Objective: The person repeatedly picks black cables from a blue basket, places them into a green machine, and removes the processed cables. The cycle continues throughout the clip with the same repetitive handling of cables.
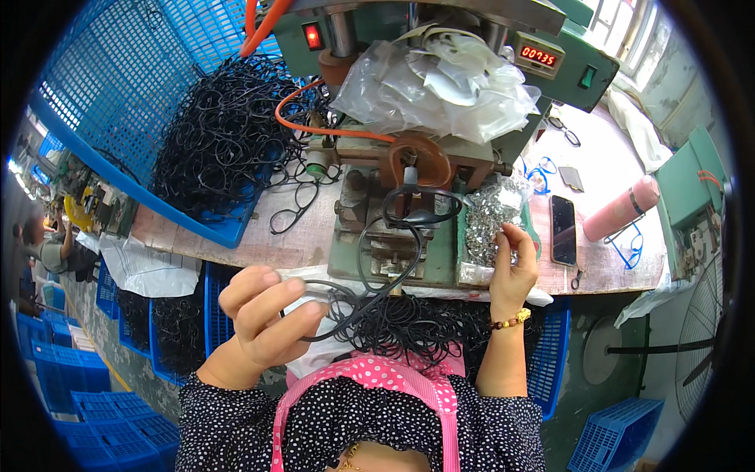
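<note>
My left hand (271,311), its fingers curled, grips a black eyeglass frame (415,266) in front of the press. The frame's loops reach toward the press's middle, where another black rim (454,211) shows; I cannot tell whether they are one piece. On the right, my right hand (515,271) dips its fingertips, pinched together, into a heap of small shiny metal parts (484,232) in a green tray. Whatever sits between those fingertips is too small to make out. A pile of black frames (401,322) lies below, close to my apron.
A green press (346,259) stands ahead, plastic bags (440,86) hanging on it. At left a blue basket (79,141) holds tangled black frames (224,134). Right of the tray lie a phone (562,230), a pink bottle (621,208) and blue glasses (629,250). A fan (704,346) stands far right.
</note>
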### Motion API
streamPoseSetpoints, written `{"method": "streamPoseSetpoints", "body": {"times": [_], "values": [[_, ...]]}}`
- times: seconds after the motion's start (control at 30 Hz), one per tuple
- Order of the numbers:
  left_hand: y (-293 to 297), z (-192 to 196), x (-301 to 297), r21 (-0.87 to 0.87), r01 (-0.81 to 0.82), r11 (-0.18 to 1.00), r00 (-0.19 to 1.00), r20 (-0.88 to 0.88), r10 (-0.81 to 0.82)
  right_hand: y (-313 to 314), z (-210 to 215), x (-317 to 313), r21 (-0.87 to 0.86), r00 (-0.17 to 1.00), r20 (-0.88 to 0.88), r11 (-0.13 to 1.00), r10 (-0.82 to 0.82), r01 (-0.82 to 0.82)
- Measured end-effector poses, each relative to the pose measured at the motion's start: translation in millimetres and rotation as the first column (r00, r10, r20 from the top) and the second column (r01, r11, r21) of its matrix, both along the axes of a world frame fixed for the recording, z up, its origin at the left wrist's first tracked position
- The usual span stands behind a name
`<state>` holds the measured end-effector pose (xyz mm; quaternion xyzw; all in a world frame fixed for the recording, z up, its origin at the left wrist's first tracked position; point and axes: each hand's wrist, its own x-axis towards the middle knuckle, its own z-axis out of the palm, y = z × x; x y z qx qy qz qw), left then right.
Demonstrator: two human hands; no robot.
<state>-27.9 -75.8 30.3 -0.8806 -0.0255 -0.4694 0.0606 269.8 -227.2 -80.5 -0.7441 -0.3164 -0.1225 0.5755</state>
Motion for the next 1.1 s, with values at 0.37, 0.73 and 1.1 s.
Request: {"method": "streamPoseSetpoints", "body": {"times": [0.37, 0.73, 1.1], "values": [[1.1, 10.2, 22.6, -0.263, 0.181, 0.948, 0.968, -0.125, -0.219, -2.0, 1.0, 0.6, 0.13, 0.998, 0.007, 0.99, 0.062, -0.062], [8.1, 48.3, 43.5, -0.355, 0.198, 0.914, 0.927, -0.237, -0.292, -7.2, 9.9, -8.2, 0.121, 0.997, 0.005, 0.99, 0.074, -0.074], [-2.9, 102.7, 11.0, -0.649, 0.363, 0.669, 0.694, -0.29, -0.659, -8.8, 24.8, -16.1, 0.208, 0.994, -0.029, 0.973, 0.108, -0.1]]}}
